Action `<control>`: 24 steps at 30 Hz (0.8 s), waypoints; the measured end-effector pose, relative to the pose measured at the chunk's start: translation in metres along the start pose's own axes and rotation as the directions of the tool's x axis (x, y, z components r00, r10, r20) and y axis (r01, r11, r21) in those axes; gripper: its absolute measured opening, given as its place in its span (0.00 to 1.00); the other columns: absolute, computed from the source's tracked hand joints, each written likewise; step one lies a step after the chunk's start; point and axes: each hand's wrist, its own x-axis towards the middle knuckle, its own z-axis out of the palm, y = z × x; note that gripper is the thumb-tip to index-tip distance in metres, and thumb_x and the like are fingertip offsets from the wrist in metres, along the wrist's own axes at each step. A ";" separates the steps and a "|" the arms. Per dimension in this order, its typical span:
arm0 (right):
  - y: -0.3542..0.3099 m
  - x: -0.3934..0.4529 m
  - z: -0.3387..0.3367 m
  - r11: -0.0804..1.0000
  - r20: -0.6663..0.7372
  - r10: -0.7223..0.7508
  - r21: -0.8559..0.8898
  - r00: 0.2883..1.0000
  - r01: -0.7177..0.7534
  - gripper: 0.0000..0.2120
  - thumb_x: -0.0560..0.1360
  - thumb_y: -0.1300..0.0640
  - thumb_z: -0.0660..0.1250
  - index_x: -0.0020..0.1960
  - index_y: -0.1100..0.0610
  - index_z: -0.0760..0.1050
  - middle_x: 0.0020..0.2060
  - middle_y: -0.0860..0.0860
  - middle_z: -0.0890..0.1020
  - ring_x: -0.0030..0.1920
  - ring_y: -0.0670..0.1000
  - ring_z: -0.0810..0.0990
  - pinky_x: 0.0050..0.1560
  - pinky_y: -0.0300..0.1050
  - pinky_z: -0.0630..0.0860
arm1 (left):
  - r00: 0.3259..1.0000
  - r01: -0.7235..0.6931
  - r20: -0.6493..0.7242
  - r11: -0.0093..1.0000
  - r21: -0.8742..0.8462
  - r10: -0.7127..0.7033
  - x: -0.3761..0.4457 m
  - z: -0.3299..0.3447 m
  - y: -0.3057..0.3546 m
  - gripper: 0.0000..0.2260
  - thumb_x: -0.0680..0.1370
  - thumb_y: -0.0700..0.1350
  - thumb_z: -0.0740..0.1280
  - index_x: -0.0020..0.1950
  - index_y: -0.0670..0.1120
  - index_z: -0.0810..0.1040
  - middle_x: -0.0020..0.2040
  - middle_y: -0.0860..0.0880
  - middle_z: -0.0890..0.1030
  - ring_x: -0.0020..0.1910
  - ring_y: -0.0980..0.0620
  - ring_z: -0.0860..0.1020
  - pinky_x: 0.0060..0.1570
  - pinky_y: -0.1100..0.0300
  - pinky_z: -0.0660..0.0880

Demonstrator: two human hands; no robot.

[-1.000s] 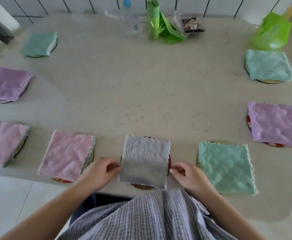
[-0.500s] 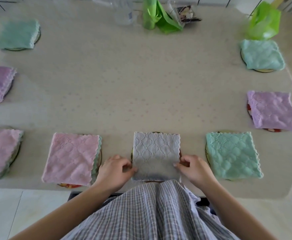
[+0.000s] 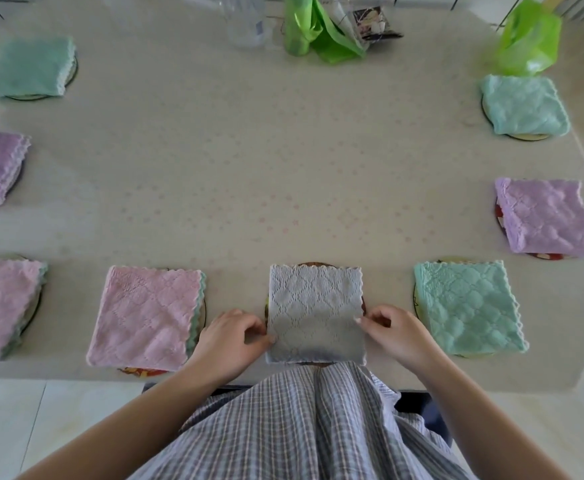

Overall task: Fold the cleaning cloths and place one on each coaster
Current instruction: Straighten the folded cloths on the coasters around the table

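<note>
A broad beige speckled table (image 3: 283,161) carries folded quilted cloths around its edge, among them a pink square microfibre cloth (image 3: 145,315) and a mint-green square cloth (image 3: 467,308). At the near edge, a folded grey quilted cleaning cloth (image 3: 314,313) lies on a round dark-rimmed coaster (image 3: 313,265). The left hand (image 3: 229,337) and right hand (image 3: 396,332) pinch its side edges with curled fingers.

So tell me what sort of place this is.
Probably a home dining or kitchen area. A large rounded table stands on pale floor tiles, set round its edge with coasters under folded cleaning cloths, such as the grey cloth. A clear plastic bottle and green plastic bags lie at the far side.
</note>
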 end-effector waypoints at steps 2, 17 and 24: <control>-0.004 -0.006 -0.003 0.988 -0.070 0.024 0.153 0.997 -0.013 0.11 0.75 0.45 0.64 0.40 0.52 0.75 0.33 0.52 0.79 0.33 0.48 0.73 0.34 0.43 0.66 | 0.999 0.025 0.037 0.993 -0.111 -0.021 0.001 -0.008 -0.001 0.07 0.73 0.55 0.68 0.38 0.59 0.72 0.41 0.57 0.78 0.43 0.59 0.76 0.43 0.62 0.72; -0.112 0.009 0.054 0.899 0.288 -0.357 0.366 0.889 0.242 0.04 0.75 0.56 0.66 0.45 0.47 0.77 0.38 0.47 0.81 0.41 0.45 0.80 0.48 0.43 0.76 | 0.838 0.281 -0.237 0.761 -0.585 -0.492 -0.069 -0.091 -0.075 0.06 0.75 0.43 0.69 0.51 0.47 0.78 0.45 0.50 0.79 0.44 0.53 0.77 0.45 0.64 0.71; -0.139 0.007 0.103 0.940 0.371 -0.310 0.259 0.875 0.224 0.06 0.77 0.55 0.63 0.47 0.44 0.75 0.44 0.49 0.83 0.44 0.44 0.81 0.52 0.45 0.76 | 0.792 0.400 -0.276 0.804 -0.441 -0.545 -0.066 -0.103 -0.154 0.06 0.74 0.44 0.69 0.51 0.47 0.79 0.46 0.50 0.81 0.46 0.50 0.79 0.47 0.58 0.72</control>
